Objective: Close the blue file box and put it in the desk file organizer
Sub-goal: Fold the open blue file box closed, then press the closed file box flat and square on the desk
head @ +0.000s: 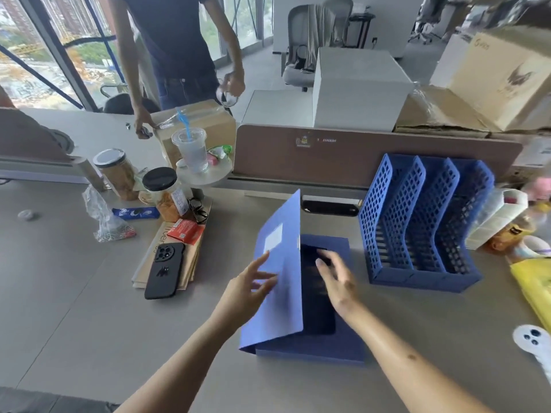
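The blue file box (pixel 325 344) lies flat on the desk in front of me, its lid (pixel 283 269) raised and tilted over the dark inside. My left hand (pixel 247 289) rests flat against the outer face of the lid, fingers spread. My right hand (pixel 337 281) hovers over the open interior with fingers apart, holding nothing. The blue desk file organizer (pixel 423 222) with three mesh slots stands upright just right of the box, near the brown partition.
A black phone (pixel 164 271) lies on cardboard to the left, with jars (pixel 117 172), a plastic cup (pixel 190 149) and snack packets behind it. A person stands across the desk. A yellow bag (pixel 533 283), a white controller (pixel 533 341) and small items sit at the right.
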A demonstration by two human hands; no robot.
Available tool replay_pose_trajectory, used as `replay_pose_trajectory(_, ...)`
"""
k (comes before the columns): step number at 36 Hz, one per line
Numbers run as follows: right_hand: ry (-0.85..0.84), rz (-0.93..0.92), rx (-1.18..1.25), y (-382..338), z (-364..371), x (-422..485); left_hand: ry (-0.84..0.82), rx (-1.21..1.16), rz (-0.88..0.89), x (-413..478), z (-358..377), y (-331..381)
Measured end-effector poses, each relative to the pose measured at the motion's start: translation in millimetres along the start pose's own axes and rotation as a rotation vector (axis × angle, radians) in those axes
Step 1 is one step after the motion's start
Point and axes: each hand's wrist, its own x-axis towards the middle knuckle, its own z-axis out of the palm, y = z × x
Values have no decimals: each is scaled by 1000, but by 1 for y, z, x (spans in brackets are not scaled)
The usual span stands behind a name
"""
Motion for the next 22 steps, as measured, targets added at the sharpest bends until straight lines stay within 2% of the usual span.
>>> replay_pose_trajectory(4, -66, 31, 84, -11, -1, -2, -9, 107, -27, 10, 24, -21)
replay_pose_trajectory(10, 11, 67, 20, 2, -12, -2, 26, 204, -132, 30, 37, -35)
replay_pose_trajectory(16, 48, 148, 31, 21, -25, -10, -53, 291, -222, 50, 45, -41)
replay_pose_trajectory(22, 86, 245, 60, 37, -32, -13, -127, 256, -308, 59, 61, -34)
